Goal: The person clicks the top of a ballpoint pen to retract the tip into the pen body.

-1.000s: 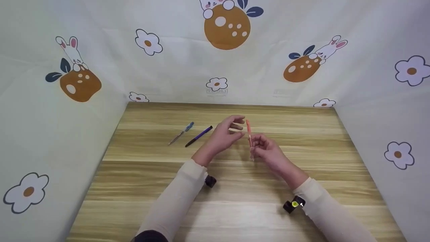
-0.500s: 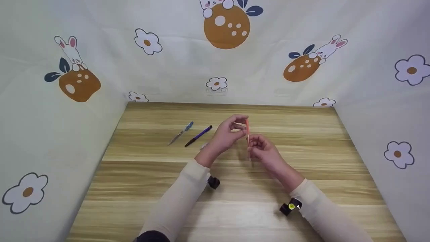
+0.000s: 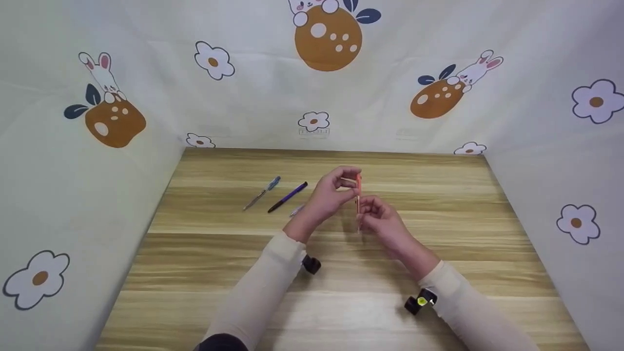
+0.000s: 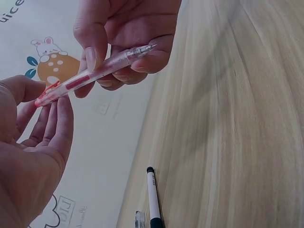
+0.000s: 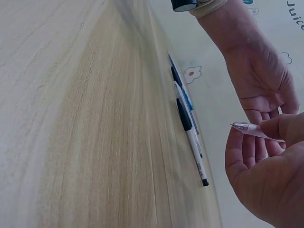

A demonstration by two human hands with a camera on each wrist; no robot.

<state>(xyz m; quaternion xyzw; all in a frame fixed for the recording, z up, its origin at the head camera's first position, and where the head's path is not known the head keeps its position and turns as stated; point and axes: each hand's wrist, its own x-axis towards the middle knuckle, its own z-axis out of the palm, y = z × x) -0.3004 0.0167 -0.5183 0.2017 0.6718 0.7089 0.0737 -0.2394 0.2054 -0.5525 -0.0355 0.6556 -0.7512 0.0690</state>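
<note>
A clear pen with a red refill (image 3: 358,195) stands roughly upright above the middle of the wooden table (image 3: 438,195). My right hand (image 3: 363,207) grips its lower barrel between thumb and fingers; the left wrist view shows that grip on the pen (image 4: 95,71), tip pointing away. My left hand (image 3: 352,181) pinches the pen's red top end, thumb on one side and fingers (image 4: 59,118) on the other. In the right wrist view only the pen's tip (image 5: 247,127) shows beside my right hand (image 5: 266,185).
A blue-capped clear pen (image 3: 263,192) and a purple pen (image 3: 288,196) lie on the table left of my hands, with a small clear piece (image 3: 296,210) near them. Patterned cloth walls (image 3: 97,146) close in the table on three sides.
My left hand, open beside the pen a second ago, has come in and closed its fingers on the pen's top end. Both hands drifted slightly left.
</note>
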